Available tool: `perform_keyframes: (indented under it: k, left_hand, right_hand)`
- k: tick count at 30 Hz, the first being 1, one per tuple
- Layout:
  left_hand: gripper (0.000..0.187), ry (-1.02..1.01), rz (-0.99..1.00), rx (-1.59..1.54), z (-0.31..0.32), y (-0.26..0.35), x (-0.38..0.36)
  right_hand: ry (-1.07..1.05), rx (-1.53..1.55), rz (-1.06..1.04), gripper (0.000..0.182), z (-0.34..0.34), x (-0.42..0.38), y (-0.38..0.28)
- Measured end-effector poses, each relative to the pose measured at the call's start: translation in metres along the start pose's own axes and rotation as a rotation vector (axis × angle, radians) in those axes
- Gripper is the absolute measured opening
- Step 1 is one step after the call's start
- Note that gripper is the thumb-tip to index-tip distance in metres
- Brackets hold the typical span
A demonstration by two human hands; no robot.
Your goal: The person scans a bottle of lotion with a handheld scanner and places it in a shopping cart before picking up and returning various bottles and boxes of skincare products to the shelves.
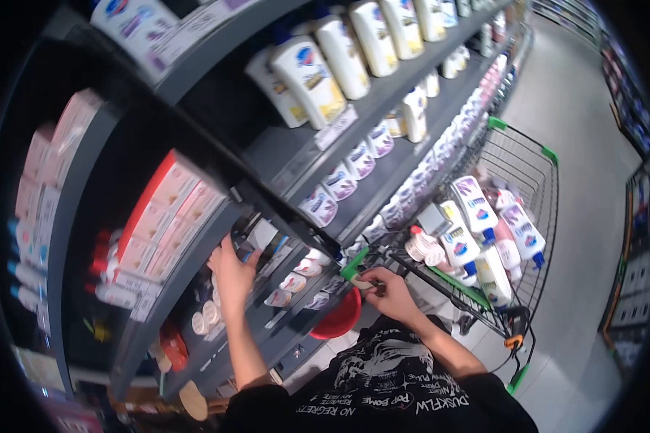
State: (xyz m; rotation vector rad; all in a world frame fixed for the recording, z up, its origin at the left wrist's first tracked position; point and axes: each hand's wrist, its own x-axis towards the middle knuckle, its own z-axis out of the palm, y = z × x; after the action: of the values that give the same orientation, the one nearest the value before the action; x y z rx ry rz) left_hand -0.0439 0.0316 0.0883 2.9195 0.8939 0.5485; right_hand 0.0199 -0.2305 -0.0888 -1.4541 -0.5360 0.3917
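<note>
The person stands close against a dark store shelving unit, arms stretched forward. The left hand reaches into a lower shelf, fingers curled around the edge of a small item at the shelf front; what exactly it grips is too blurred to tell, though the fingers are closed rather than spread. Just left of that hand stands a row of pink and white boxes, and just below it lie small round white containers, near the wrist. To its right, small white packets sit tilted along the same shelf.

The right hand is lower right of the left one, near the body, with fingers bent around the green-tipped corner of a shopping cart, pinching something small and pale against it. The cart stands to the right in the aisle, loaded with white lotion bottles with blue caps. A red basin lies low between the two hands, under the shelf edge. Higher shelves carry rows of white bottles running far down the aisle.
</note>
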Motion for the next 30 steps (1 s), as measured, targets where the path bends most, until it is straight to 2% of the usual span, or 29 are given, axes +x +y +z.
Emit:
perform_keyframes:
  k: [2, 4, 6, 8, 10, 12, 14, 15, 16, 18, 19, 20, 21, 25, 27, 30]
  left_hand:
    - [0.055, 0.201, 0.342, -0.235, 0.013, 0.040, -0.005]
    - [0.047, -0.007, 0.439, -0.507, 0.036, 0.082, -0.010]
    - [0.048, -0.068, 0.629, -0.577, 0.081, 0.108, -0.009]
    - [0.054, -0.346, 0.669, -0.612, 0.111, 0.146, -0.007]
    - [0.064, -0.499, 0.713, -0.700, 0.169, 0.177, -0.003]
    - [0.072, -0.689, 0.723, -0.640, 0.198, 0.218, -0.001]
    - [0.077, -0.706, 0.781, -0.514, 0.235, 0.250, 0.001]
    - [0.081, -0.742, 0.743, -0.437, 0.246, 0.263, 0.000]
    - [0.081, -0.750, 0.765, -0.431, 0.258, 0.273, 0.001]
    - [0.078, -0.782, 0.779, -0.228, 0.274, 0.293, 0.006]
    - [0.077, -0.816, 0.708, -0.176, 0.279, 0.302, 0.006]
    - [0.077, -0.826, 0.720, -0.171, 0.285, 0.305, 0.004]
    - [0.078, -0.799, 0.690, -0.127, 0.285, 0.308, 0.002]
    - [0.081, -0.673, 0.620, -0.093, 0.296, 0.309, -0.009]
    - [0.081, -0.596, 0.597, -0.111, 0.301, 0.309, -0.010]
    - [0.079, -0.617, 0.605, -0.159, 0.293, 0.304, -0.010]
  right_hand:
    - [0.036, -0.010, 0.028, 0.029, 0.000, 0.000, -0.001]
    - [-0.012, -0.107, 0.033, 0.029, 0.000, 0.000, -0.009]
    - [0.015, -0.134, 0.011, 0.027, 0.004, 0.000, -0.012]
    - [-0.017, -0.290, -0.082, 0.025, 0.003, 0.000, -0.012]
    - [0.012, -0.297, -0.123, 0.025, 0.003, -0.001, -0.011]
    - [0.023, -0.142, -0.088, 0.027, 0.002, 0.000, -0.011]
    - [0.032, -0.176, -0.082, 0.026, 0.000, 0.003, -0.009]
    - [0.018, -0.185, -0.072, 0.026, -0.001, 0.002, -0.008]
    - [0.005, -0.194, -0.064, 0.027, -0.003, 0.003, -0.011]
    - [0.048, -0.168, -0.039, 0.025, -0.004, 0.003, -0.012]
    - [0.030, -0.269, -0.108, 0.025, -0.002, 0.002, -0.011]
    - [0.005, -0.370, -0.170, 0.025, -0.001, 0.001, -0.008]
    - [-0.066, -0.407, -0.164, 0.024, -0.005, 0.000, -0.016]
    - [-0.017, -0.377, -0.187, 0.028, 0.002, 0.001, -0.005]
    - [0.014, -0.354, -0.309, 0.032, 0.002, 0.002, -0.004]
    - [0.031, -0.387, -0.321, 0.030, 0.002, 0.002, -0.004]
